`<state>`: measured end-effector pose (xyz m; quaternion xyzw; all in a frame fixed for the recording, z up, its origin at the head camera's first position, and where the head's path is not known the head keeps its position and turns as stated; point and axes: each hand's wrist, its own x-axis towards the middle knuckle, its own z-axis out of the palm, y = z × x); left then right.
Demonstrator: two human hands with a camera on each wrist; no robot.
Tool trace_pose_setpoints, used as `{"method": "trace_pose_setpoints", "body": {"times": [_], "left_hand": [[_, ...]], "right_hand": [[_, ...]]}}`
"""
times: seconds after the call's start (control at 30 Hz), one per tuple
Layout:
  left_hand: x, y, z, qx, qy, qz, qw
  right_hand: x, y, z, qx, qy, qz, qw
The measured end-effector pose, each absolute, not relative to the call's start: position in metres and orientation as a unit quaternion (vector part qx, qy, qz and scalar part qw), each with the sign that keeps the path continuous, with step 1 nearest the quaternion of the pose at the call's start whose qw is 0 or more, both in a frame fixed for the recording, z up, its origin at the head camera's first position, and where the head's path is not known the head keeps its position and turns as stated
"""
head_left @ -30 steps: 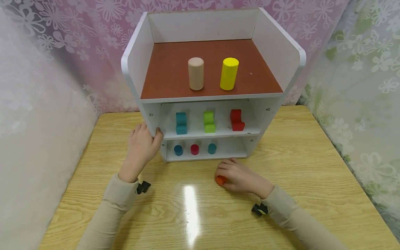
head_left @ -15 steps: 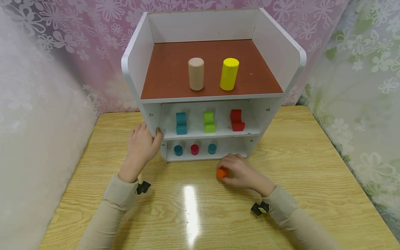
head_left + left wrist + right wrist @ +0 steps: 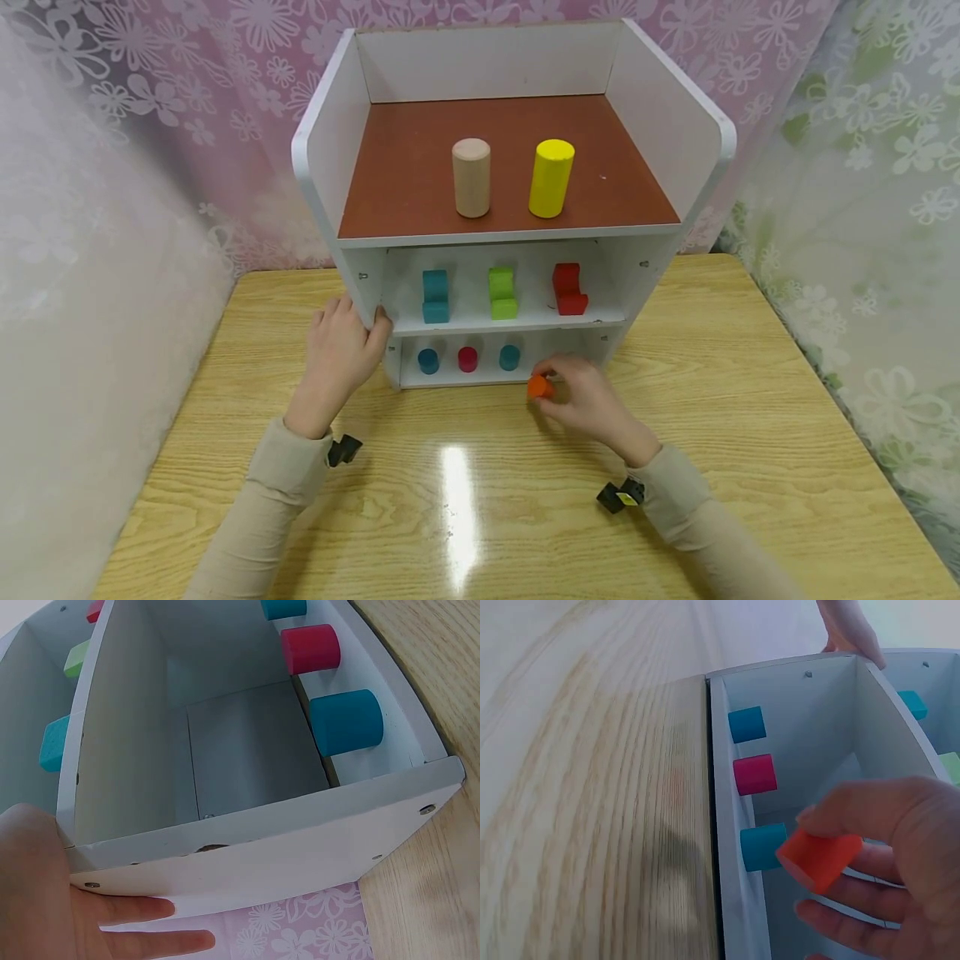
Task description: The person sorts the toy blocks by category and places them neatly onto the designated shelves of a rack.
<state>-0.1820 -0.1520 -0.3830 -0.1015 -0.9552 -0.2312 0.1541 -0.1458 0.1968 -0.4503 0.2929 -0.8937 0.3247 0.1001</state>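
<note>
In the head view my right hand (image 3: 588, 404) pinches an orange cylinder block (image 3: 538, 387) at the front edge of the bottom shelf. The right wrist view shows that orange cylinder (image 3: 817, 859) between thumb and fingers, close to a teal cylinder (image 3: 763, 847). My left hand (image 3: 337, 358) grips the left side panel of the white shelf unit (image 3: 502, 237), the thumb at its front edge. Two fingers (image 3: 142, 909) extend along the panel's outer face in the left wrist view. On the bottom shelf stand a blue cylinder (image 3: 428, 361), a pinkish-red cylinder (image 3: 467, 359) and the teal one.
The middle shelf bears teal (image 3: 435, 297), green (image 3: 502, 293) and red (image 3: 570, 289) notched blocks. A plain wooden cylinder (image 3: 471, 178) and a yellow cylinder (image 3: 551, 178) stand on the brown top. The unit rests on a wood-grain table (image 3: 375, 517) between floral curtains (image 3: 255, 83).
My right hand has carried the orange cylinder off the tabletop, forward and slightly right, to the bottom shelf's front edge. The left hand has stayed on the side panel.
</note>
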Motion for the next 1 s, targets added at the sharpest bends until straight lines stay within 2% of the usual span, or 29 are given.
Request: {"method": "trace_pose_setpoints", "body": {"times": [0.3,0.53,1.0], "left_hand": [[-0.181,-0.152,-0.383,-0.1,-0.955,-0.235,0.151],[-0.182,-0.152,-0.382,-0.1,-0.956,-0.231,0.15],[-0.183,-0.152,-0.384,-0.103,-0.955,-0.225,0.164]], "right_hand": [[-0.152,0.193,-0.454,0.202,-0.895,0.381,0.112],[-0.159,0.189,-0.457,0.174,-0.889,0.399,0.141],[-0.166,0.184,-0.463,0.092,-0.904,0.391,0.149]]}}
